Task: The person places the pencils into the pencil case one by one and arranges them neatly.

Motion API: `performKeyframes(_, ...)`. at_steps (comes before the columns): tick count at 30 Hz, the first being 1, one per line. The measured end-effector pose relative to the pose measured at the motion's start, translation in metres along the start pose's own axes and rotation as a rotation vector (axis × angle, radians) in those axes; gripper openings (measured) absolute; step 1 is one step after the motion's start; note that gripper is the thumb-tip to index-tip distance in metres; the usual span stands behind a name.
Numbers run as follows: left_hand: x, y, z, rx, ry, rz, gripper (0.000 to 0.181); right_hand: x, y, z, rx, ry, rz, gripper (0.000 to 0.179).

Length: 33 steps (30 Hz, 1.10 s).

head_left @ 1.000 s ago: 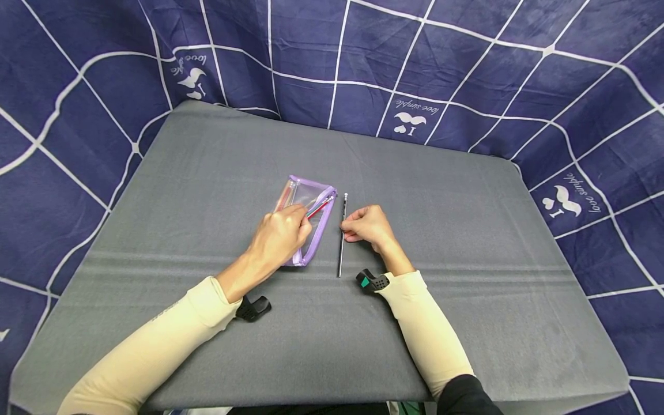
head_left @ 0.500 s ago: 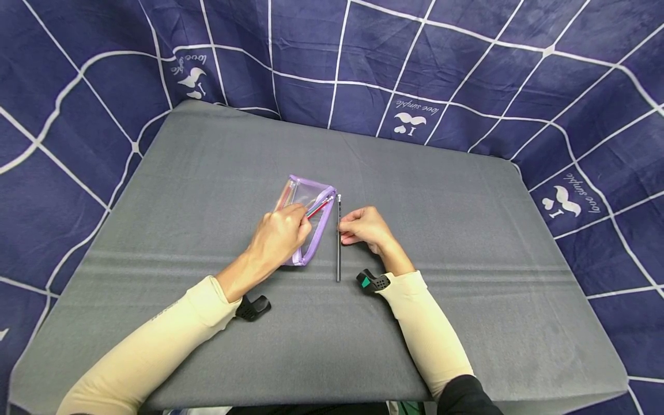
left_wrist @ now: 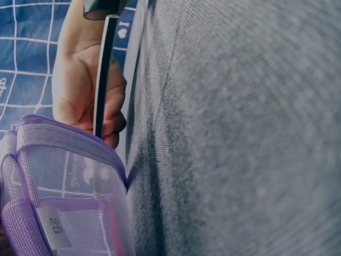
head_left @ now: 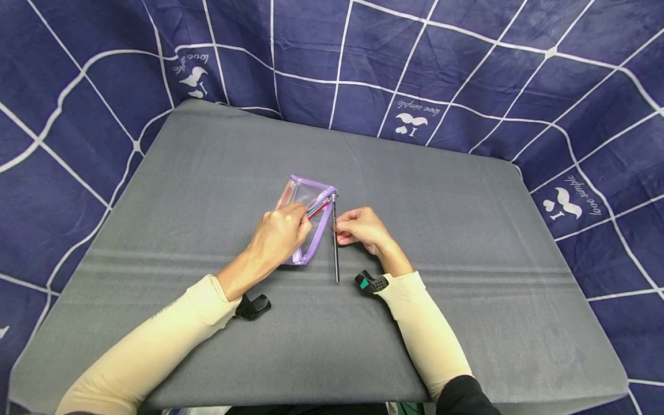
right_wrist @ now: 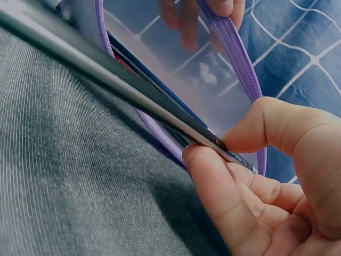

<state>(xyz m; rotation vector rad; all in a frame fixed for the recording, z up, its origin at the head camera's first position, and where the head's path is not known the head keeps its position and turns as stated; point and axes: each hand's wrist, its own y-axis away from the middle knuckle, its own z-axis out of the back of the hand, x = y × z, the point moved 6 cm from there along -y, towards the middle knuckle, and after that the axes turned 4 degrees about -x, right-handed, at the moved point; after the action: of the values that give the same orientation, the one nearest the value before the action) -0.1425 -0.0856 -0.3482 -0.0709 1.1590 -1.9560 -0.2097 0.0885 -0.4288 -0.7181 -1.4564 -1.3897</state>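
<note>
A clear pencil case (head_left: 313,249) with purple zip edging lies on the grey cloth, its zipped mouth gaping on the right side. My left hand (head_left: 280,230) grips the case's upper edge; in the right wrist view, fingertips (right_wrist: 221,6) pinch the purple zipper. Inside, several pencils (head_left: 319,208) show, red and blue among them. My right hand (head_left: 365,229) pinches a slim black pencil (head_left: 336,259) between thumb and fingers. Its silvery far end overlaps the case's upper right corner in the head view. From the left wrist, the pencil (left_wrist: 104,74) stands just beyond the purple edge.
A grey cloth (head_left: 467,230) covers the table. Navy fabric (head_left: 311,57) with white grid lines hangs along the back and sides. Black camera mounts sit on the left wrist (head_left: 253,308) and right wrist (head_left: 370,282), close above the cloth.
My right hand has shifted slightly left, bringing the black pencil from beside the case to its open edge, and the pencil's top now leans left. My left hand has stayed in place.
</note>
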Motion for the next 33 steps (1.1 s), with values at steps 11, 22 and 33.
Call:
performKeyframes(11,0.001,0.0,0.0,0.001,0.004,0.003,0.017,0.005,-0.006,-0.01,0.02,-0.019,0.012,0.013)
performKeyframes(22,0.001,0.0,0.0,0.003,0.001,-0.004,0.017,0.006,-0.008,-0.013,0.008,-0.068,0.003,0.006)
performKeyframes(33,0.0,0.0,-0.001,0.006,-0.008,-0.003,0.015,0.006,-0.013,-0.018,-0.01,-0.189,0.01,0.006)
